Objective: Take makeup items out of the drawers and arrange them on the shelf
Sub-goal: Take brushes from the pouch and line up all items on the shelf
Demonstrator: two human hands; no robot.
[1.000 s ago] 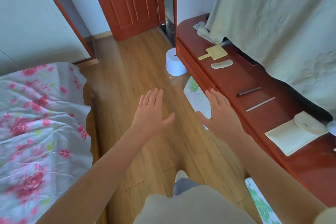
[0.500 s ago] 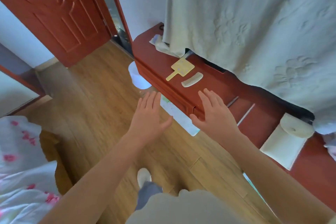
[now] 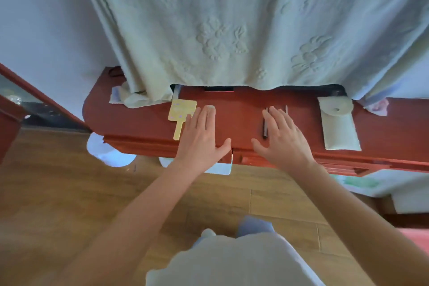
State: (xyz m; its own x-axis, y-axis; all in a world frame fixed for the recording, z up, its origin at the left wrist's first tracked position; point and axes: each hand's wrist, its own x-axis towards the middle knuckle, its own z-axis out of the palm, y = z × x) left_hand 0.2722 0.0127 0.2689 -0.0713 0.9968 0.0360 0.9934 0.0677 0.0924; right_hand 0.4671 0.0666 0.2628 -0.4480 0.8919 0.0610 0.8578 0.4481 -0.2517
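A long red-brown dresser shelf [image 3: 239, 111] runs across the view, with drawer fronts [image 3: 267, 160] along its near edge. My left hand [image 3: 202, 137] hovers flat and open over the shelf, covering most of a pale comb [image 3: 210, 107] beside a yellow paddle-shaped mirror [image 3: 180, 114]. My right hand [image 3: 283, 139] is open too, spread over a dark pencil [image 3: 265, 129] and a thin pale stick [image 3: 287, 109]. Further right, a round cream puff [image 3: 337, 105] lies on a pale pouch [image 3: 340, 132]. Neither hand holds anything.
A pale embossed cloth [image 3: 232, 25] hangs over whatever stands at the back of the shelf. A crumpled cloth [image 3: 120, 97] lies at the shelf's left end. A white round bin [image 3: 111, 153] and patterned sheets [image 3: 357, 183] sit on the wooden floor below.
My view has swung right from the bed and door to face the dresser squarely. Both open hands have moved forward from over the floor to above the shelf top.
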